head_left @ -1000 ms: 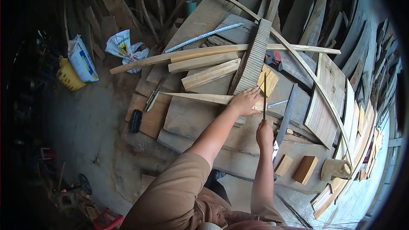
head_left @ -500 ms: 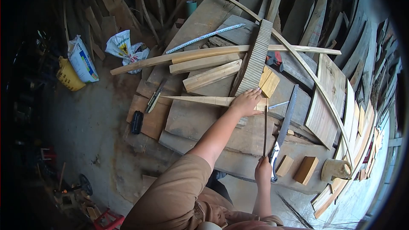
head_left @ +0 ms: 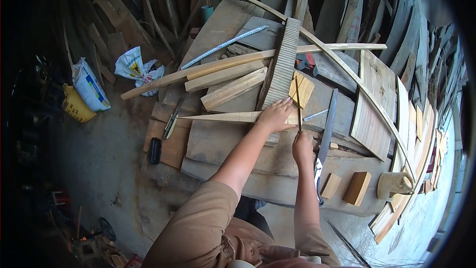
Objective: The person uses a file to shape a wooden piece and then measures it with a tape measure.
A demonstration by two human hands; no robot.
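My left hand (head_left: 273,116) presses down on a long tapered wooden strip (head_left: 223,117), near its wide right end. My right hand (head_left: 303,145) is closed round the lower end of a thin dark rod-like tool (head_left: 298,97), which lies across the strip's right end and over a yellowish wood block (head_left: 304,89). Just above my left hand, a ridged wooden piece (head_left: 281,67) slants away. A handsaw (head_left: 328,128) lies to the right of my right hand, and a pen (head_left: 316,114) lies between the tool and the saw blade.
Around lie long curved strips (head_left: 357,77), a measuring stick (head_left: 223,47), a cutter knife (head_left: 172,119), a black object (head_left: 155,151), two small blocks (head_left: 357,188) and a pale round container (head_left: 394,185). Bags (head_left: 90,87) stand on the floor at left; boards lean behind.
My right hand has moved up, away from my body, pushing the dark tool forward across the strip's end. My left hand stays on the strip. The whole view has shifted slightly.
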